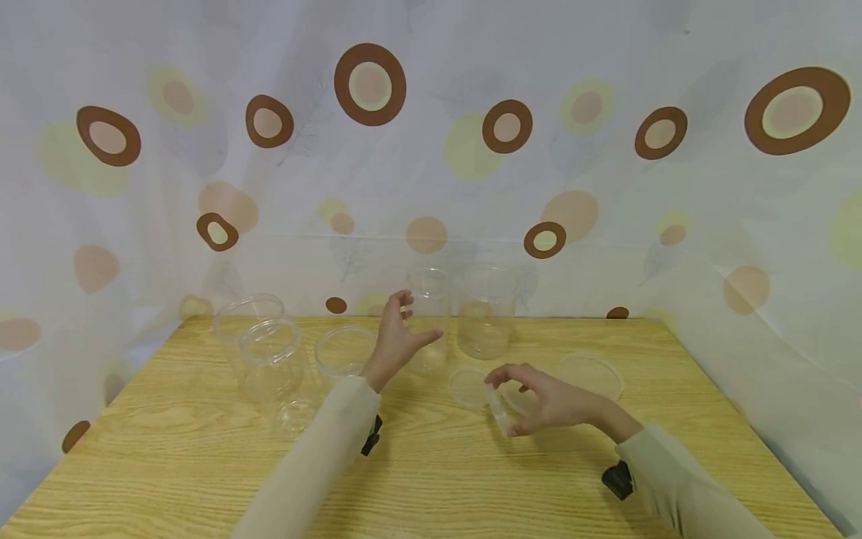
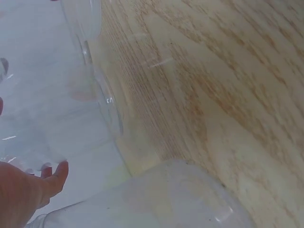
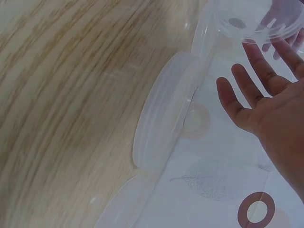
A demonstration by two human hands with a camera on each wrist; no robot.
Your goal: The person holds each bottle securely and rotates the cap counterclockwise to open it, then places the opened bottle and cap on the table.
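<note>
My left hand (image 1: 393,340) reaches beside a tall clear jar (image 1: 431,299), its thumb passing in front of it and its fingers at its left edge. Whether the fingertips touch the jar is hard to tell. In the left wrist view the hand (image 2: 28,190) shows at the lower left beside clear plastic. My right hand (image 1: 548,400) pinches a clear round lid (image 1: 499,412) between thumb and fingers, tilted on edge above the table. The right wrist view shows the hand (image 3: 280,109) with its fingers spread at a clear round piece (image 3: 259,31).
A wider clear jar (image 1: 486,322) stands right of the tall one. Several clear jars (image 1: 269,359) stand at the left. Flat clear lids (image 1: 466,388) lie near the right hand, a larger one (image 1: 592,374) behind it. A patterned curtain (image 1: 431,172) encloses the wooden table (image 1: 438,479).
</note>
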